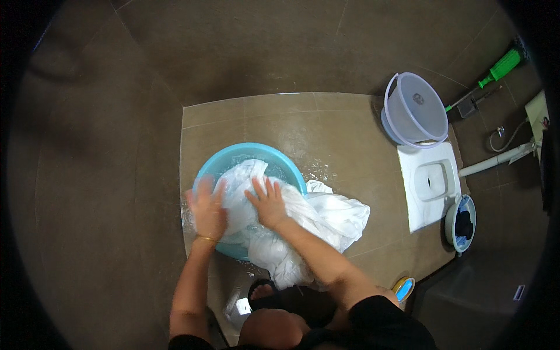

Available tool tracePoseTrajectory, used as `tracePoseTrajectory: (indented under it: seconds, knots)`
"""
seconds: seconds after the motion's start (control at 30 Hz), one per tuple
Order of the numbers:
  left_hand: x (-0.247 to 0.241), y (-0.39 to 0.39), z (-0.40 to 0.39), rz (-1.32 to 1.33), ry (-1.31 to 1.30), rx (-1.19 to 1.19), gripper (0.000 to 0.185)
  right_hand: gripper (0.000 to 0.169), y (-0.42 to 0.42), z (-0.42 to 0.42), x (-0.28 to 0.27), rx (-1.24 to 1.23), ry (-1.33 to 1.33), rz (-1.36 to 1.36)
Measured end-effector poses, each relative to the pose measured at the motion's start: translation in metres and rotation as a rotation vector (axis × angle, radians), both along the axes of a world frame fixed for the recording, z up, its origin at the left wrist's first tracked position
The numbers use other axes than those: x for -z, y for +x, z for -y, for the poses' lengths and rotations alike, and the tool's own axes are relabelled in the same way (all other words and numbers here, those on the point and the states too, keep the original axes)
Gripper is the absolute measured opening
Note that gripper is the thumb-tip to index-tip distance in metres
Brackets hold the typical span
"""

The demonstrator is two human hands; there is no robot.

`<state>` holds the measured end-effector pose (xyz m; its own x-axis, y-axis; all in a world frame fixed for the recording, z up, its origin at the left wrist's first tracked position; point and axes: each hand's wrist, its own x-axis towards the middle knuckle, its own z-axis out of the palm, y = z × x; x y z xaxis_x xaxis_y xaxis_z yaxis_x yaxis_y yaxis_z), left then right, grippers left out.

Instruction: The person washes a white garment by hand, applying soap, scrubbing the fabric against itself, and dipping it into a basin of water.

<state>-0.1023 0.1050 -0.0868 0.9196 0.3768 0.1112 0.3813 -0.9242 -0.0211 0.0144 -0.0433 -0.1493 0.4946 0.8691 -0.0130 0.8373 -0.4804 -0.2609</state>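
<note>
A turquoise plastic basin (280, 159) holding water stands on the tiled floor before me. White wet cloth (243, 188) fills much of it and hangs over its right and near rim, with a bundle lying on the floor at the right. My left hand (209, 214), blurred, is over the basin's left rim beside the cloth, fingers apart. Spread over the cloth inside the basin is my right hand (269, 205); its palm faces down and its fingers do not close on the fabric. Whether the left palm touches anything is hard to see.
A pale lilac bucket (404, 109) with its handle down stands by a white squat toilet (411, 210). Near that sits a small tub (449, 225) with dark and blue cloth. A green-handled brush (503, 68) leans on the wall. Water wets the floor tiles (315, 144).
</note>
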Motion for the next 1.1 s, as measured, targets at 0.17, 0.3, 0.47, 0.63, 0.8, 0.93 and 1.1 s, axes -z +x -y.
tracePoseTrajectory:
  seconds: [0.17,0.3,0.47,0.63,0.8,0.93,1.1]
  knots:
    - [0.063,0.036,-0.004,-0.358,-0.242,0.151,0.07,0.049,-0.012,0.002,0.049,-0.116,-0.328,-0.208]
    - [0.187,0.04,0.009,-0.486,-0.403,-0.385,0.058,0.039,0.036,0.0,0.036,0.152,-0.098,-0.81]
    - [0.252,-0.026,-0.018,-0.473,-0.385,-0.208,0.044,0.033,0.056,0.016,-0.029,0.181,0.65,-0.766]
    - [0.067,0.044,0.009,-0.885,-0.471,0.155,0.039,0.04,0.124,0.17,0.018,0.264,0.16,-0.666]
    - [0.043,0.063,-0.008,-0.072,-0.398,-0.206,0.043,0.036,0.096,0.16,-0.029,0.282,-0.169,-0.617]
    - [0.09,0.044,0.009,-0.186,-0.347,-0.047,0.047,0.014,0.117,0.182,-0.085,0.577,0.262,-0.783]
    - [0.029,0.008,0.014,-0.167,-1.118,0.006,0.034,0.008,0.136,0.236,-0.146,0.613,0.922,-0.922]
